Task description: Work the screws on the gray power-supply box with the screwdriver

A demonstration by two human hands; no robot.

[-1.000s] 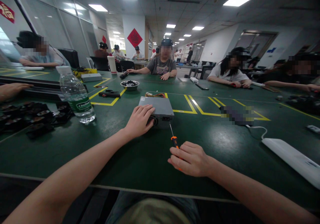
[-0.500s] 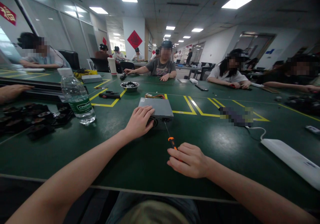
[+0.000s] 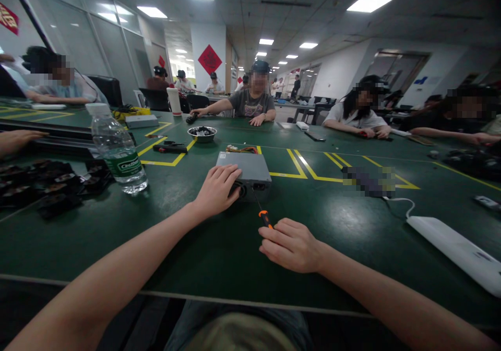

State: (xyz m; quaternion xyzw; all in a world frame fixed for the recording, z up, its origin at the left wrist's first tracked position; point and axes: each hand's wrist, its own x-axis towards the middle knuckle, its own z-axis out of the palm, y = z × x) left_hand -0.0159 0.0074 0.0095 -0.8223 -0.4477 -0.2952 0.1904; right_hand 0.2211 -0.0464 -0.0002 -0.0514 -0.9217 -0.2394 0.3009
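Note:
A grey metal computer power supply sits on the green table, its socket and fan side facing me and coloured cables behind it. My left hand grips its near left corner, fingers over the top and thumb down on the front face. My right hand is closed around the handle of an orange and black screwdriver. The thin shaft points up and away to the power supply's front face, just below and left of the socket. Whether the tip touches a screw is too small to tell.
A water bottle and black parts stand left. Beyond are a metal bowl, black tools and yellow tape marks. At right lies a white power strip. Several people sit around the table; another person's hand rests far left.
My right hand and the screwdriver have shifted slightly left, and the screwdriver's tip has moved from near the socket's lower edge to its left. My left hand stays on the power supply.

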